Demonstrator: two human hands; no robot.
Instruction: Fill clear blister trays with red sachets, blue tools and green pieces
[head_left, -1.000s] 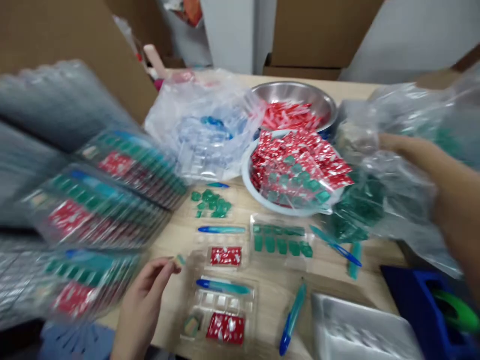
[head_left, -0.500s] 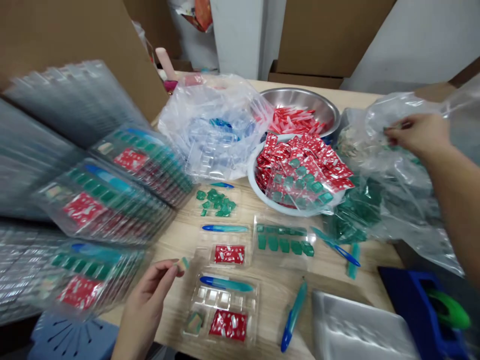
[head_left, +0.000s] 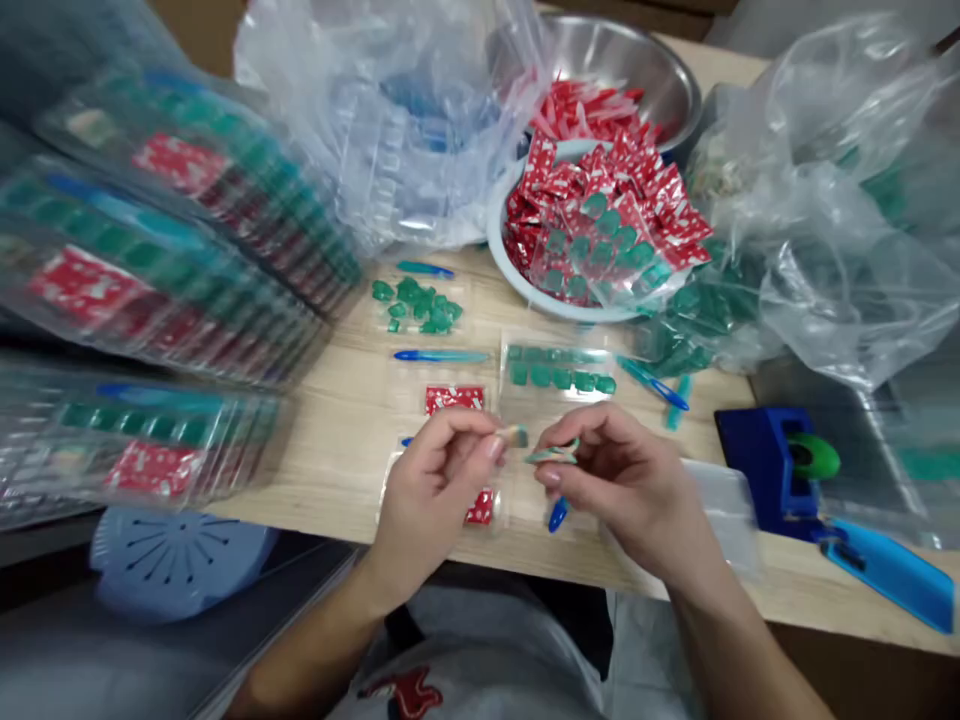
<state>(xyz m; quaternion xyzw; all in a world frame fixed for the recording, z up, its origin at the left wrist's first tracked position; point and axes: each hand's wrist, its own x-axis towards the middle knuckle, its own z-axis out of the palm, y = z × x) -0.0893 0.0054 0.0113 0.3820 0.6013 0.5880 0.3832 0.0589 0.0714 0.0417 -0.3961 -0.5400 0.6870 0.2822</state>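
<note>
Low over the front of the table, both my hands are close together. My left hand point(head_left: 442, 480) pinches a small striped block point(head_left: 517, 435), cream and dark green, between thumb and fingertips. My right hand point(head_left: 626, 485) grips a small green-and-white piece point(head_left: 553, 455) just to its right; blur hides its exact shape. Below my hands a clear tray holding a red packet point(head_left: 479, 506) is largely covered. Behind it lie another red printed packet point(head_left: 454, 399) and a blue-teal pen point(head_left: 439, 356). A clear tray with green cubes point(head_left: 561, 378) sits behind my right hand.
Tall stacks of filled clear packs point(head_left: 161, 265) stand at left. A white bowl point(head_left: 517, 285) of red packets and a steel bowl point(head_left: 667, 85) stand at the back, beside plastic bags point(head_left: 840, 250). At right is a blue tape dispenser point(head_left: 772, 475).
My right hand has come from the plastic bag at the right to the front middle, now with a green-and-white piece. My left hand has moved right with the striped block. The view has tilted downward.
</note>
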